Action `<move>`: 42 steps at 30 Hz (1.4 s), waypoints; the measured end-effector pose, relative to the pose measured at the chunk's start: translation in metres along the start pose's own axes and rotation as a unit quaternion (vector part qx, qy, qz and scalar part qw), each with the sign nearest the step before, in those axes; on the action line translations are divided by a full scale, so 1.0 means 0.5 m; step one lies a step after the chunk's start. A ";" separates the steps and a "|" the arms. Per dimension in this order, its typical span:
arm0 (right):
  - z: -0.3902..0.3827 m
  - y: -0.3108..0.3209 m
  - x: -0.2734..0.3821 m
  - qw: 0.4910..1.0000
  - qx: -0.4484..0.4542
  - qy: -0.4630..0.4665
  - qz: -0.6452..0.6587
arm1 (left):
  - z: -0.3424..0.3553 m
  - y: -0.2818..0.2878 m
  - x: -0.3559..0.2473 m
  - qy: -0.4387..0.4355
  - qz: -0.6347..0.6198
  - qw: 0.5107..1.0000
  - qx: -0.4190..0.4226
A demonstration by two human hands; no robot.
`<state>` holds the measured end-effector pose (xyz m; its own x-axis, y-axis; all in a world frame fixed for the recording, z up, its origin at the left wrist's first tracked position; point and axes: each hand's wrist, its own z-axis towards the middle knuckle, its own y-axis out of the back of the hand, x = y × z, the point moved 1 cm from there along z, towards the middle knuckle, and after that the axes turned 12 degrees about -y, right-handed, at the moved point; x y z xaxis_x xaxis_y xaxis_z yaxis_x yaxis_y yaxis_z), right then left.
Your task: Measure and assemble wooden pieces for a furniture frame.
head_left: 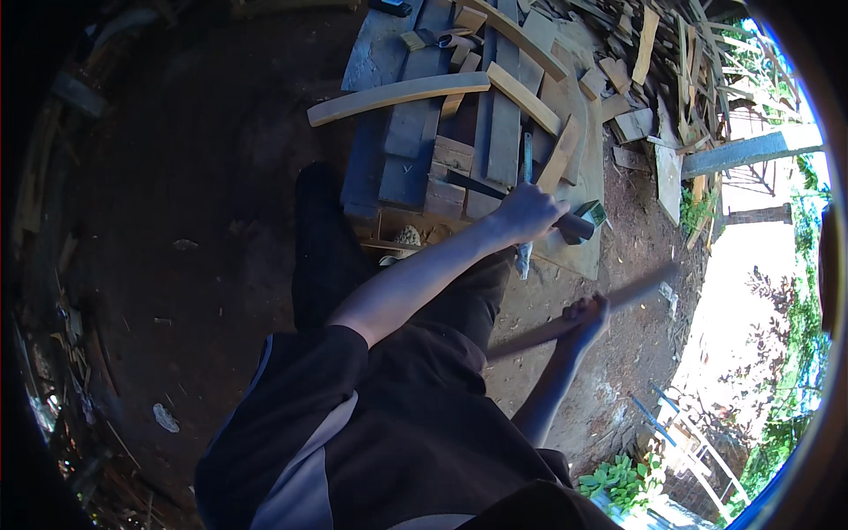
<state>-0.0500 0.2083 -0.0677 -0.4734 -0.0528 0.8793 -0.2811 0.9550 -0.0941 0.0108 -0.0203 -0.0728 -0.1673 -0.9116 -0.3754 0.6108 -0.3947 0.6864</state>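
Note:
My left hand [530, 215] is closed around a dark, long tool whose thick, round black end [579, 230] sticks out to the right. A dark, narrow part [475, 184] in line with it points left over the stacked boards; I cannot tell its exact kind. Lower right, my right hand [586, 323] grips a long wooden strip [638, 287], blurred and slanting up to the right, apart from the boards. Just beyond my left hand lie a short wooden piece [560, 154] and a narrow bluish bar [527, 159]. A green-topped block [592, 213] sits beside the black end.
Stacked dark boards [411, 146] form a low work surface before me. Curved wooden pieces [397, 95] and a brush [415, 40] rest on it. Wood offcuts [632, 79] pile at the far right, near a pale beam [751, 150]. My shoe [407, 237] is close to the boards.

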 end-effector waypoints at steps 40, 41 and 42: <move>-0.023 -0.003 0.026 0.973 0.026 0.015 -0.229 | -0.008 0.016 0.010 0.021 0.014 0.999 -0.021; -0.022 -0.003 0.035 0.982 -0.035 0.033 -0.184 | -0.005 0.014 0.006 0.016 0.018 1.000 -0.017; -0.023 -0.010 0.029 0.994 -0.073 0.077 -0.017 | -0.002 0.014 0.007 0.012 0.023 1.000 -0.012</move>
<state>-0.0458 0.2062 -0.0490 -0.3295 -0.0519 0.9427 -0.1655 0.9862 -0.0035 0.0154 -0.0259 -0.0699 -0.1205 -0.9259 -0.3580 0.6364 -0.3488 0.6880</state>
